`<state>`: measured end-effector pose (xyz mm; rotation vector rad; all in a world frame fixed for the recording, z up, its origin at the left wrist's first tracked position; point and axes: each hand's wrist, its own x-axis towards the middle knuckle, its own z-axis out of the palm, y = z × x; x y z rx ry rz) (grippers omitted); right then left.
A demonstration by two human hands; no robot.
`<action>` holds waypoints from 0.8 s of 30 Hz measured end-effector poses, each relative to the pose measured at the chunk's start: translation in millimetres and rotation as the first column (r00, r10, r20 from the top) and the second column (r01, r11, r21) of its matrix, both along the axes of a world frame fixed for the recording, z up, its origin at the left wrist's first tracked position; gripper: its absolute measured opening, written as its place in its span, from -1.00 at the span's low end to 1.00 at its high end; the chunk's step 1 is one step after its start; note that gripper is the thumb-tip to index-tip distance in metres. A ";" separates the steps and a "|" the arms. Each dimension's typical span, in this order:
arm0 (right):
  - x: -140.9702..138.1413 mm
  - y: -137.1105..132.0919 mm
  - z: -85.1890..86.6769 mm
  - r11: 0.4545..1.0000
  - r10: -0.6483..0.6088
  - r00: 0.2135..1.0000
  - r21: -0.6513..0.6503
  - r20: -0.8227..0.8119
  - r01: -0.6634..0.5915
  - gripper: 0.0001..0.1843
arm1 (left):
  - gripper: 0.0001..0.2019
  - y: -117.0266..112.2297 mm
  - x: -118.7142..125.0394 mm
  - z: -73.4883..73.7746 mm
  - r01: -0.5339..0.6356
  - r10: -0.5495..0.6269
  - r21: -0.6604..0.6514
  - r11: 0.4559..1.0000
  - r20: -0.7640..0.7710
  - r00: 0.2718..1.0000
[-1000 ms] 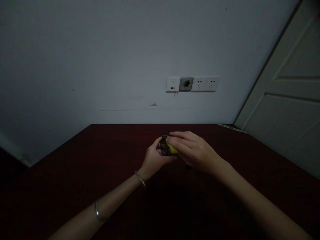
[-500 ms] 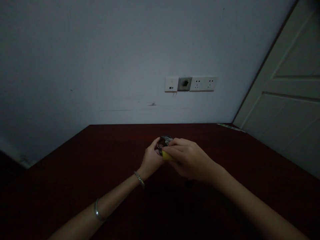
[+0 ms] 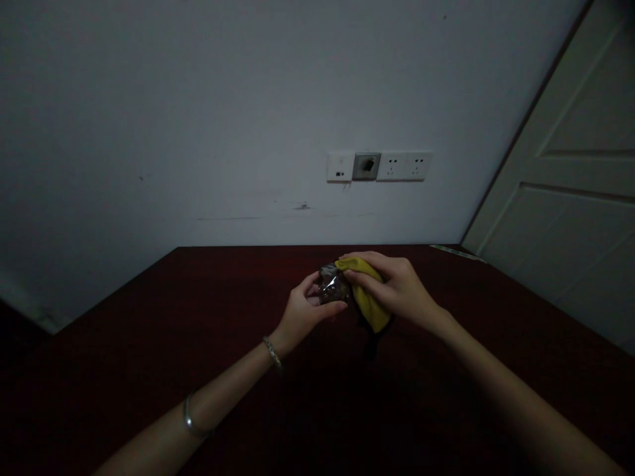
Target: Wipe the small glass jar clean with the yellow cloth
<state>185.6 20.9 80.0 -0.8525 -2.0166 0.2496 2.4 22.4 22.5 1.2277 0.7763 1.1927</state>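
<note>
A small, shiny, dark see-through glass object (image 3: 332, 285) is gripped by my left hand (image 3: 306, 309), the thumb along its near side and the fingers behind it. Its exact kind is hard to make out in the dim light. My right hand (image 3: 397, 287) is closed on a yellow cloth (image 3: 370, 301) with a dark edge, which hangs down below the fingers. The cloth's upper end touches the top right of the glass object. Both hands are above the dark red table.
The dark red tabletop (image 3: 223, 291) runs back to a pale wall (image 3: 223, 119). A row of wall sockets (image 3: 403, 166) sits above its far edge. On the right stands a white panelled door (image 3: 580, 198). A thin flat strip (image 3: 457, 252) lies at the table's far right edge.
My right hand has moved up and right with the cloth, so more of the yellow cloth shows. The glass object in my left hand is now less covered.
</note>
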 end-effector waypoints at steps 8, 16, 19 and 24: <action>9.8 8.3 -3.7 0.924 0.236 0.970 -0.294 -0.066 -0.245 -0.53 | -0.37 -5.1 -1.3 5.7 0.053 -0.057 -0.053 0.997 -0.070 0.996; -8.2 2.2 -19.0 0.901 0.265 0.964 -0.357 0.006 -0.245 0.16 | -0.50 -9.1 -2.3 10.9 0.118 -0.126 -0.109 0.987 -0.070 0.990; -12.1 5.2 -24.8 0.920 0.244 0.969 -0.322 0.024 -0.223 0.19 | -0.50 -9.6 -2.9 13.3 0.106 -0.118 -0.129 0.986 -0.096 0.988; -13.4 8.5 -28.1 0.947 0.206 0.978 -0.255 0.024 -0.193 0.18 | -0.46 -6.4 -4.5 12.6 0.096 -0.117 -0.119 0.988 -0.183 0.976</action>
